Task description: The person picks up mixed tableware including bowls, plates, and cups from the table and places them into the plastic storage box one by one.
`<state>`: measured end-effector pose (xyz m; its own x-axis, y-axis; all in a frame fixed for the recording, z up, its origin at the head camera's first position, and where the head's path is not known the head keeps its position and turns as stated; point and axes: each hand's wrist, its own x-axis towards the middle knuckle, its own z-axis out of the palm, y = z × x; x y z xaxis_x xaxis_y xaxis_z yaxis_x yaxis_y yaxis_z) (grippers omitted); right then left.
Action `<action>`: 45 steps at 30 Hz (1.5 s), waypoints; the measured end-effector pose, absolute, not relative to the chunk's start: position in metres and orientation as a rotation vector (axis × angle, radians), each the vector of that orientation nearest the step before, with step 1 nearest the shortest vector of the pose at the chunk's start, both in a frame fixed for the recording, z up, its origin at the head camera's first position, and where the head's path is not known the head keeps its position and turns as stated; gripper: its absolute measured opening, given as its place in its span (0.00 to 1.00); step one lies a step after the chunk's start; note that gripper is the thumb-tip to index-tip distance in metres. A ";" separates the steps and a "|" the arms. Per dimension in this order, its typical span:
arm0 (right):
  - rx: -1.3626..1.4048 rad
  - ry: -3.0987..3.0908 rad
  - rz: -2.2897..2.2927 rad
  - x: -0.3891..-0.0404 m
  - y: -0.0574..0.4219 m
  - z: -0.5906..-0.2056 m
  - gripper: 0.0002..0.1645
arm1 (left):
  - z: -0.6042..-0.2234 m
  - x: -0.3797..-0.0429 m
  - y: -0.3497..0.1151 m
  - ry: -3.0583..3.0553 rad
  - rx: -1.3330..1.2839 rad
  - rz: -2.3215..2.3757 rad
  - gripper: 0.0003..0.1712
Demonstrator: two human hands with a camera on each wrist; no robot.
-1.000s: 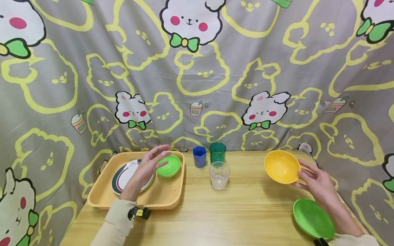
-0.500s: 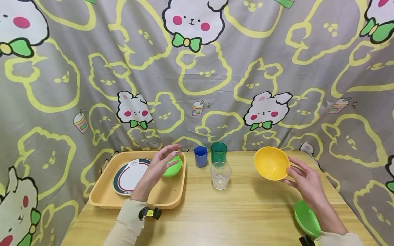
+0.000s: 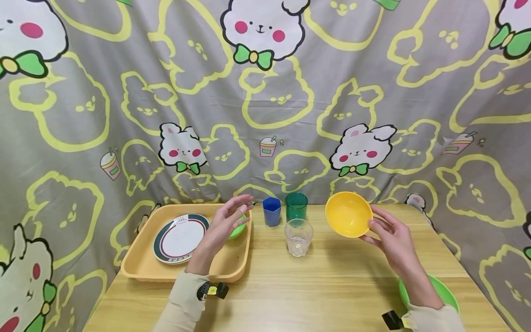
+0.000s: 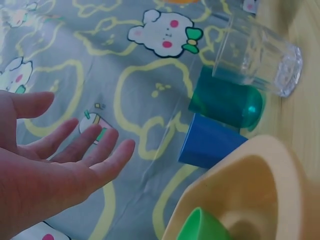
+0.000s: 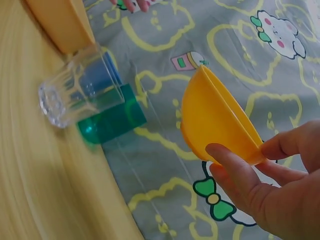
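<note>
My right hand pinches the rim of a yellow bowl and holds it above the table, its hollow turned toward the head camera. In the right wrist view the thumb lies on the outside of the bowl. My left hand hovers over the tray with fingers extended and holds nothing; the left wrist view shows its palm bare. Beneath it, a small green bowl is partly hidden. The orange tray also bears a white plate with a dark green band.
Between the hands stand a blue cup, a green tumbler and a clear glass in front of it. A green dish lies at the right front, partly behind the right forearm. A patterned curtain closes off the back.
My right hand has carried the yellow bowl left and slightly up, toward the glasses. The left hand has shifted right across the tray, uncovering more of the plate and covering more of the small green bowl.
</note>
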<state>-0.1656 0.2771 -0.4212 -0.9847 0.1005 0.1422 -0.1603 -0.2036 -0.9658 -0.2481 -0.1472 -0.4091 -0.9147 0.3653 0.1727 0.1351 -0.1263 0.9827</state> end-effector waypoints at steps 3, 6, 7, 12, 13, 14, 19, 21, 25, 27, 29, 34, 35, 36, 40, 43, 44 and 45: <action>0.062 -1.858 2.326 -0.167 0.272 -0.422 0.27 | -0.410 -0.248 -0.143 1.956 0.586 2.173 0.27; 0.057 -1.858 2.330 -0.167 0.268 -0.422 0.28 | -0.412 -0.247 -0.137 1.947 0.597 2.179 0.27; 0.055 -1.857 2.331 -0.167 0.267 -0.422 0.29 | -0.413 -0.247 -0.134 1.942 0.603 2.180 0.27; 0.075 -1.827 2.345 -0.168 0.262 -0.424 0.28 | -0.417 -0.243 -0.123 1.922 0.622 2.166 0.28; 0.087 -1.821 2.351 -0.168 0.260 -0.424 0.28 | -0.417 -0.243 -0.121 1.919 0.626 2.165 0.28; 0.099 -1.813 2.359 -0.168 0.259 -0.425 0.28 | -0.418 -0.243 -0.119 1.919 0.628 2.164 0.28; 0.122 -1.802 2.374 -0.170 0.250 -0.428 0.27 | -0.420 -0.240 -0.113 1.906 0.634 2.172 0.27; 0.105 -1.814 2.371 -0.171 0.246 -0.428 0.28 | -0.420 -0.239 -0.111 1.893 0.642 2.170 0.27; 0.058 -1.870 2.354 -0.173 0.235 -0.427 0.33 | -0.424 -0.236 -0.106 1.871 0.646 2.163 0.26; 0.047 -1.901 2.344 -0.174 0.229 -0.427 0.35 | -0.425 -0.235 -0.104 1.867 0.636 2.163 0.26; 0.043 -1.921 2.338 -0.174 0.224 -0.428 0.36 | -0.427 -0.234 -0.102 1.865 0.638 2.162 0.26; 0.056 -1.936 2.343 -0.174 0.215 -0.430 0.35 | -0.429 -0.233 -0.096 1.826 0.651 2.183 0.28; 0.059 -1.942 2.346 -0.174 0.213 -0.430 0.35 | -0.429 -0.233 -0.094 1.813 0.650 2.189 0.27; 0.063 -1.949 2.346 -0.174 0.212 -0.430 0.35 | -0.430 -0.232 -0.093 1.803 0.649 2.193 0.27; 0.053 -1.978 2.348 -0.173 0.205 -0.430 0.34 | -0.430 -0.231 -0.088 1.803 0.622 2.164 0.28; 0.041 -1.990 2.351 -0.174 0.199 -0.430 0.33 | -0.430 -0.229 -0.084 1.829 0.612 2.115 0.29; 0.041 -1.995 2.351 -0.174 0.197 -0.431 0.33 | -0.430 -0.229 -0.083 1.832 0.614 2.103 0.29; 0.040 -1.998 2.353 -0.174 0.195 -0.431 0.33 | -0.431 -0.229 -0.082 1.828 0.624 2.096 0.30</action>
<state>-0.1741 0.1955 -0.4310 -0.9982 0.0248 0.0554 -0.0587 -0.1616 -0.9851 -0.2286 -0.0818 -0.4309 -0.8641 0.4860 0.1311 0.0638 -0.1526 0.9862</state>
